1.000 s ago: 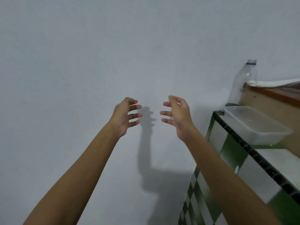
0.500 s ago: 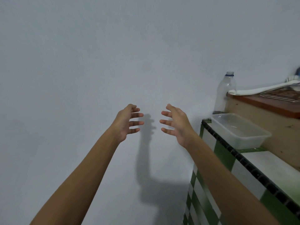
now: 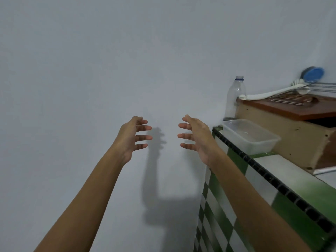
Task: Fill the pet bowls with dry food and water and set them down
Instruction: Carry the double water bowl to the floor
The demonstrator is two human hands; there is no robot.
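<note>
Head view. Both hands raised before blank wall (image 3: 91,70), empty: left hand (image 3: 130,138) and right hand (image 3: 197,138) with fingers spread, slightly bent, palms facing across a gap. Right of right hand, near: clear plastic container (image 3: 252,138) on green-and-white tiled counter (image 3: 272,182); clear bottle (image 3: 234,97) just behind it, beside wooden box (image 3: 283,131). Since a second ago: counter and container drawn leftward, closer to right hand; blue-headed brush (image 3: 313,74) newly revealed. Likely meaning: turning toward supplies, nothing yet filled.
</note>
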